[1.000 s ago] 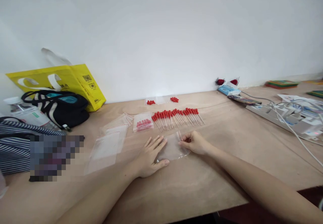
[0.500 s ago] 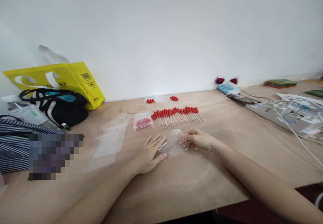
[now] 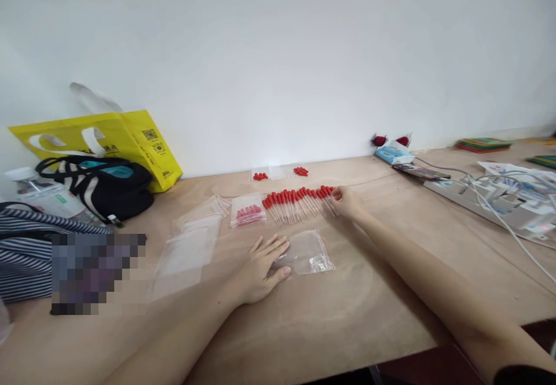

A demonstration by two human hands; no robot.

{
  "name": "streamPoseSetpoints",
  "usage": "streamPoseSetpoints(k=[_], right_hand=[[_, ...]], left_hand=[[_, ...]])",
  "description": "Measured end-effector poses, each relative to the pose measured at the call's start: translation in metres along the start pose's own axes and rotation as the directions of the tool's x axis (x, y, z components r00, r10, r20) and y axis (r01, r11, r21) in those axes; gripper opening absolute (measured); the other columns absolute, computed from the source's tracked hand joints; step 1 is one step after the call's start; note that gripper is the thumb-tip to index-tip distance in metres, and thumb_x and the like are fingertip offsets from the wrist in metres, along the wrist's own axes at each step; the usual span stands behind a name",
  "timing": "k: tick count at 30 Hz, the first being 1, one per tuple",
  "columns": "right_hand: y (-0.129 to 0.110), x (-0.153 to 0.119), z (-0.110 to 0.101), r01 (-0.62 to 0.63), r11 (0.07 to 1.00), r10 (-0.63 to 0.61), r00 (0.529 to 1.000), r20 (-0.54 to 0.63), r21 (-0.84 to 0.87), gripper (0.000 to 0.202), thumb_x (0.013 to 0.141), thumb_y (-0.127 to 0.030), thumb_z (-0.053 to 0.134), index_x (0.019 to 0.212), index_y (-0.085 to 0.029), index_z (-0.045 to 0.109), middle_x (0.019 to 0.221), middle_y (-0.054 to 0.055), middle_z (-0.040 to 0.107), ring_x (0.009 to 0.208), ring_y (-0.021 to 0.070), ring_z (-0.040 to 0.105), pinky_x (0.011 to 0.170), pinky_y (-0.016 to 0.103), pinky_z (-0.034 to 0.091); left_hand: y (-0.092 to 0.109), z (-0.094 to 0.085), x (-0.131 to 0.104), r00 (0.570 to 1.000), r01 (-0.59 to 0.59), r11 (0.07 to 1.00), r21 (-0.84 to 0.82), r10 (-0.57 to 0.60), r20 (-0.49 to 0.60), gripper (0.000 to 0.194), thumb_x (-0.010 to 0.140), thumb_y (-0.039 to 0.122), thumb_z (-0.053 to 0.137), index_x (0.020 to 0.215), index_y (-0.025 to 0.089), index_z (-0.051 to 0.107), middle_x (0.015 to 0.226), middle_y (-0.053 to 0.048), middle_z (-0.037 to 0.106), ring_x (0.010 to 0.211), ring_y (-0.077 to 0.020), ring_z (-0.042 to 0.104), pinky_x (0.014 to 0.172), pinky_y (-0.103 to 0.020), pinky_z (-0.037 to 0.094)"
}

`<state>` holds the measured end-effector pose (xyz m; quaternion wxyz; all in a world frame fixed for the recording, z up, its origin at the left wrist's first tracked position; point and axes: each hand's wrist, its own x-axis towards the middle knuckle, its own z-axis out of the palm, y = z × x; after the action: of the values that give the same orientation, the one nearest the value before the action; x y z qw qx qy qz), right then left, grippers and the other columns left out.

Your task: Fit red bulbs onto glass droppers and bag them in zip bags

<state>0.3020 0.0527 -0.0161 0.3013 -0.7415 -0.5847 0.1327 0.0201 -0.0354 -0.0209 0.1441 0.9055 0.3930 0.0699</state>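
My left hand [image 3: 264, 269] lies flat, fingers spread, on the left end of a clear zip bag [image 3: 306, 252] with a red seal line at its right. My right hand [image 3: 347, 202] is at the right end of a row of droppers [image 3: 295, 202] with red rubber bulbs and clear tubes. Its thumb and fingers pinch at the red bulb of the end dropper; how much they hold is partly hidden. Left of the row, a stack of filled zip bags [image 3: 247, 210] shows red bulbs through the plastic.
More flat zip bags [image 3: 186, 252] lie at left, and bags with red bulbs [image 3: 300, 171] lie by the wall. A yellow bag [image 3: 147, 147], black bag [image 3: 134, 185] and bottle [image 3: 56, 197] stand far left. Power strips [image 3: 490, 205] with white cables lie at right.
My right hand has let go of the zip bag's right edge and moved up and right to the end of the dropper row. My left hand remains on the bag, which now lies flatter.
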Motion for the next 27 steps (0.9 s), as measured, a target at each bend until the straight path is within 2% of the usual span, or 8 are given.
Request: streamPoseSetpoints(k=[4,10,13,16,19,22,24,27], right_hand=[[-0.011,0.016,0.008,-0.100,0.990,0.098,0.995,-0.017,-0.101,0.025,0.065,-0.026,0.060,0.087,-0.014,0.060,0.087,0.013,0.064,0.083,0.0231,0.060,0.064,0.027,0.041],[-0.020,0.017,0.015,-0.151,0.978,0.155,0.988,0.015,-0.145,0.016,0.066,-0.024,0.059,0.079,-0.014,0.061,0.087,0.017,0.064,0.085,0.0265,0.061,0.064,0.029,0.042],[-0.024,0.015,0.010,-0.140,0.983,0.145,0.989,0.033,-0.117,0.025,0.070,-0.026,0.057,0.090,-0.011,0.059,0.089,0.019,0.063,0.086,0.0265,0.060,0.064,0.029,0.043],[-0.026,0.009,0.001,-0.086,0.994,0.089,0.994,0.064,-0.060,0.044,0.071,-0.020,0.055,0.112,-0.007,0.047,0.085,0.016,0.062,0.082,0.0218,0.060,0.063,0.025,0.043],[-0.021,-0.009,-0.007,-0.025,0.993,0.011,0.993,0.121,0.112,0.061,0.076,-0.017,0.049,0.130,-0.007,0.023,0.069,0.004,0.059,0.061,0.0140,0.058,0.054,0.021,0.044],[-0.010,-0.036,-0.007,-0.045,0.855,-0.037,0.988,0.147,0.516,0.071,0.077,-0.020,0.044,0.134,-0.014,0.003,0.056,-0.007,0.046,0.038,0.0101,0.046,0.039,0.021,0.041],[-0.004,-0.054,-0.002,-0.068,0.742,-0.028,0.991,0.132,0.667,0.076,0.073,-0.019,0.047,0.133,-0.019,0.000,0.056,-0.009,0.042,0.037,0.0095,0.046,0.037,0.021,0.042],[-0.001,-0.073,0.006,-0.122,0.622,0.007,0.989,0.151,0.774,0.075,0.068,-0.021,0.051,0.128,-0.022,0.007,0.059,-0.010,0.044,0.042,0.0094,0.050,0.040,0.021,0.046]], left_hand=[[-0.001,0.001,0.000,1.000,-0.005,1.000,-0.002,0.005,-0.007,0.055,0.087,0.050,0.035,0.135,0.024,0.029,0.142,-0.004,0.028,0.132,-0.0222,0.020,0.107,-0.050,0.013],[0.000,0.001,-0.001,1.000,-0.002,1.000,0.000,0.002,0.008,0.055,0.087,0.051,0.033,0.135,0.024,0.028,0.142,-0.002,0.027,0.132,-0.0213,0.019,0.107,-0.049,0.013],[-0.001,0.001,0.000,1.000,-0.007,1.000,-0.009,0.007,0.003,0.055,0.087,0.051,0.034,0.135,0.025,0.028,0.142,-0.002,0.027,0.132,-0.0215,0.019,0.107,-0.049,0.013],[-0.002,0.002,0.000,1.000,-0.013,1.000,-0.014,0.013,-0.003,0.054,0.087,0.051,0.034,0.135,0.026,0.028,0.142,-0.002,0.027,0.132,-0.0218,0.019,0.107,-0.049,0.013],[-0.002,0.002,0.000,1.000,-0.016,1.000,-0.011,0.016,-0.011,0.054,0.087,0.050,0.034,0.135,0.026,0.028,0.142,-0.002,0.028,0.132,-0.0215,0.019,0.107,-0.049,0.013],[-0.003,0.003,0.001,1.000,-0.021,1.000,-0.007,0.021,-0.016,0.054,0.087,0.050,0.034,0.135,0.026,0.027,0.142,-0.002,0.028,0.132,-0.0214,0.020,0.107,-0.049,0.013],[-0.003,0.003,0.001,0.999,-0.028,1.000,-0.005,0.028,-0.021,0.054,0.087,0.050,0.034,0.135,0.027,0.027,0.142,-0.002,0.028,0.132,-0.0216,0.020,0.107,-0.049,0.012],[-0.002,0.002,0.000,0.999,-0.033,0.999,-0.008,0.033,-0.033,0.055,0.087,0.049,0.035,0.136,0.026,0.026,0.141,-0.003,0.030,0.132,-0.0224,0.021,0.107,-0.049,0.012]])
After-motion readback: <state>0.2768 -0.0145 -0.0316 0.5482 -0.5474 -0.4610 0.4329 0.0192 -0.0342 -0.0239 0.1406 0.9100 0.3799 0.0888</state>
